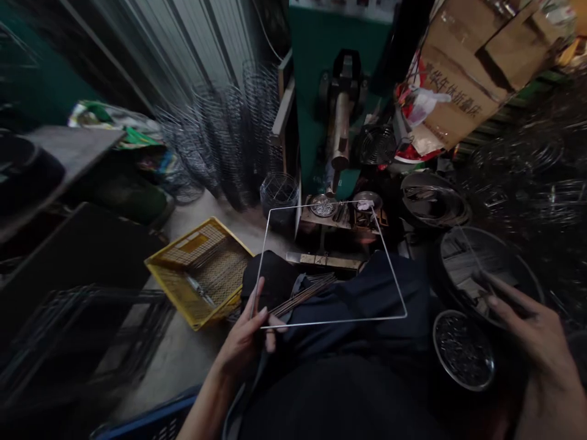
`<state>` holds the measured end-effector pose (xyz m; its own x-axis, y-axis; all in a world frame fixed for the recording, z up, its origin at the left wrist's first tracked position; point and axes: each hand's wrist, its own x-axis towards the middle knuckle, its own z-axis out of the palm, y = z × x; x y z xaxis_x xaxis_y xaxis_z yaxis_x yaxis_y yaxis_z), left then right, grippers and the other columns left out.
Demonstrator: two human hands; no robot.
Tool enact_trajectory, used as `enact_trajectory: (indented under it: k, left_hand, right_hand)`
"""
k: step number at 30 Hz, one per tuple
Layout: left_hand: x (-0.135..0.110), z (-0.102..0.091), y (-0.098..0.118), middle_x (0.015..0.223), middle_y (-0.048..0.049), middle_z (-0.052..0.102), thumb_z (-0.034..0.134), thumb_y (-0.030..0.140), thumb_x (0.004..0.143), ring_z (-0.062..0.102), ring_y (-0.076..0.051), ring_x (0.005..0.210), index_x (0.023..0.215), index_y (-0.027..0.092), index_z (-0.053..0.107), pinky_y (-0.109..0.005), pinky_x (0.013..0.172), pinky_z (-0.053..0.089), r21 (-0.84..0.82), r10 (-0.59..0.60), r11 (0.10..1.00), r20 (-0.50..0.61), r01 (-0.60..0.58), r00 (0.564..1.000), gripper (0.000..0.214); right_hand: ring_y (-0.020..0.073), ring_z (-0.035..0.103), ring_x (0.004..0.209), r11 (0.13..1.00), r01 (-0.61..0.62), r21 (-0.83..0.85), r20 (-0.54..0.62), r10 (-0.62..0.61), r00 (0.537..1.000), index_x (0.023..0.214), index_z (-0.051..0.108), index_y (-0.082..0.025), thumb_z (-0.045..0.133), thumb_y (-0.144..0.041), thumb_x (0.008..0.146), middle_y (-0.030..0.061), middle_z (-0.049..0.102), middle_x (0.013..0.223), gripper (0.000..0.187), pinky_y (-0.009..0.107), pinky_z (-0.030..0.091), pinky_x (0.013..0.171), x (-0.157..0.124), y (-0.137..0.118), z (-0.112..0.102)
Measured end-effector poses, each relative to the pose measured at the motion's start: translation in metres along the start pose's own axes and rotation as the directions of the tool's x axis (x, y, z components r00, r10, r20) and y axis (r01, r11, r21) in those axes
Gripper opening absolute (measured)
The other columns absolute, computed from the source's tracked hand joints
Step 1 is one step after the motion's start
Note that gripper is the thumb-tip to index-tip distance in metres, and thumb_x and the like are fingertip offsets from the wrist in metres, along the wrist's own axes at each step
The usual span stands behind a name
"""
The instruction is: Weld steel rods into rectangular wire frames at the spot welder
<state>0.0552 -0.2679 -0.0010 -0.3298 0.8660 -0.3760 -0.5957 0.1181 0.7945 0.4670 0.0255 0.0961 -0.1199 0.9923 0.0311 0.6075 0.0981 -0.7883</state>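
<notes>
My left hand (pixel 251 330) pinches a thin bent wire frame (pixel 334 322) at its lower left corner. The frame is roughly rectangular and is held up above my lap. A bundle of thin rods (pixel 305 296) lies across my dark-clothed lap, behind the frame. At the right, my right hand (pixel 527 324) is over the near edge of a round black basin (pixel 527 263) that holds flat grey pieces. Its fingers are blurred and drawn together; a faint thin line runs up from the fingertips. Below the basin, a round bowl (pixel 463 351) contains many small dark metal parts.
A yellow plastic crate (pixel 177 299) with rods stands on the left floor. Ahead is a green machine (pixel 314 73) with a metal arm (pixel 340 128) above a dish of small parts (pixel 323 206). Stacked wire baskets (pixel 224 140) lean behind; a cardboard box (pixel 468 79) is at upper right.
</notes>
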Motion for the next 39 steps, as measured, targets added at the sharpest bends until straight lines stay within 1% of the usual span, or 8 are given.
enact_trajectory:
  k: [2, 5, 8, 13, 24, 31, 36, 39]
  left_hand:
    - [0.002, 0.006, -0.001, 0.078, -0.0085, 0.075, 0.056, 0.031, 0.092, 0.062, -0.015, 0.043, 0.153, 0.03, -0.008, -0.022, 0.045, 0.047, -0.013, 0.012, 1.0, 0.009, -0.012, 1.0, 0.089]
    - [0.006, 0.014, -0.002, 0.078, -0.0087, 0.075, 0.058, 0.032, 0.091, 0.062, -0.016, 0.043, 0.153, 0.029, -0.01, -0.023, 0.044, 0.048, -0.021, 0.012, 1.0, 0.01, -0.012, 1.0, 0.092]
    - [0.007, 0.016, -0.004, 0.078, -0.0086, 0.075, 0.059, 0.031, 0.091, 0.062, -0.016, 0.043, 0.153, 0.03, -0.011, -0.023, 0.046, 0.048, -0.016, 0.002, 1.0, -0.004, -0.002, 1.0, 0.093]
    - [0.006, 0.013, -0.01, 0.077, -0.0085, 0.074, 0.054, 0.032, 0.093, 0.061, -0.015, 0.042, 0.153, 0.029, -0.012, -0.024, 0.049, 0.048, -0.001, 0.003, 1.0, -0.029, -0.003, 1.0, 0.089]
    - [0.012, 0.016, -0.014, 0.077, -0.0091, 0.074, 0.053, 0.032, 0.093, 0.06, -0.014, 0.041, 0.153, 0.028, -0.01, -0.022, 0.045, 0.048, -0.023, 0.003, 1.0, 0.005, -0.003, 1.0, 0.088]
    - [0.02, 0.024, -0.022, 0.079, -0.0084, 0.074, 0.053, 0.031, 0.094, 0.061, -0.015, 0.042, 0.153, 0.034, -0.006, -0.022, 0.042, 0.049, -0.06, 0.001, 0.998, 0.091, 0.004, 0.996, 0.084]
    - [0.019, 0.023, -0.02, 0.08, -0.0083, 0.075, 0.051, 0.029, 0.095, 0.063, -0.016, 0.044, 0.152, 0.036, -0.009, -0.022, 0.042, 0.049, -0.071, 0.008, 0.997, 0.102, -0.001, 0.995, 0.084]
    - [0.019, 0.026, -0.019, 0.082, -0.0088, 0.075, 0.05, 0.029, 0.095, 0.064, -0.015, 0.044, 0.153, 0.035, -0.008, -0.021, 0.044, 0.049, -0.073, 0.021, 0.997, 0.107, -0.013, 0.994, 0.082]
  right_hand:
    - [0.0298, 0.058, 0.121, 0.986, 0.164, -0.01, 0.152, -0.16, 0.975, 0.125, 0.066, -0.023, 0.071, -0.045, 0.078, 0.0106, 0.066, 0.126, 0.053, 0.044, 0.04, 0.109, -0.011, -0.019, 0.02]
    - [0.0272, 0.057, 0.123, 0.896, 0.443, 0.029, 0.404, -0.416, 0.815, 0.133, 0.059, -0.025, 0.068, -0.037, 0.084, 0.0072, 0.06, 0.134, 0.051, 0.044, 0.042, 0.109, -0.027, -0.044, 0.065]
    - [0.0248, 0.053, 0.127, 0.777, 0.626, 0.065, 0.482, -0.573, 0.663, 0.138, 0.054, -0.026, 0.065, -0.032, 0.087, 0.0055, 0.057, 0.138, 0.052, 0.042, 0.043, 0.11, -0.039, -0.058, 0.108]
    - [0.0244, 0.051, 0.13, 0.696, 0.715, 0.065, 0.533, -0.63, 0.565, 0.141, 0.05, -0.026, 0.064, -0.031, 0.089, 0.006, 0.059, 0.136, 0.054, 0.043, 0.044, 0.109, -0.045, -0.061, 0.145]
    - [0.0267, 0.052, 0.128, 0.66, 0.741, -0.123, 0.595, -0.548, 0.587, 0.137, 0.052, -0.021, 0.06, -0.033, 0.091, 0.0095, 0.06, 0.134, 0.049, 0.049, 0.044, 0.106, -0.052, -0.054, 0.172]
    - [0.0232, 0.049, 0.132, 0.619, 0.758, 0.205, 0.633, -0.675, 0.38, 0.143, 0.046, -0.02, 0.061, -0.036, 0.091, 0.0095, 0.058, 0.137, 0.056, 0.041, 0.043, 0.108, -0.071, -0.078, 0.196]
    - [0.0242, 0.049, 0.131, 0.666, 0.739, 0.099, 0.571, -0.646, 0.506, 0.145, 0.044, -0.024, 0.063, -0.032, 0.089, 0.0083, 0.057, 0.138, 0.059, 0.042, 0.045, 0.108, -0.069, -0.068, 0.186]
    - [0.0231, 0.052, 0.129, 0.695, 0.714, 0.085, 0.601, -0.607, 0.52, 0.144, 0.045, -0.024, 0.065, -0.031, 0.088, 0.0072, 0.057, 0.138, 0.06, 0.039, 0.045, 0.108, -0.069, -0.062, 0.183]
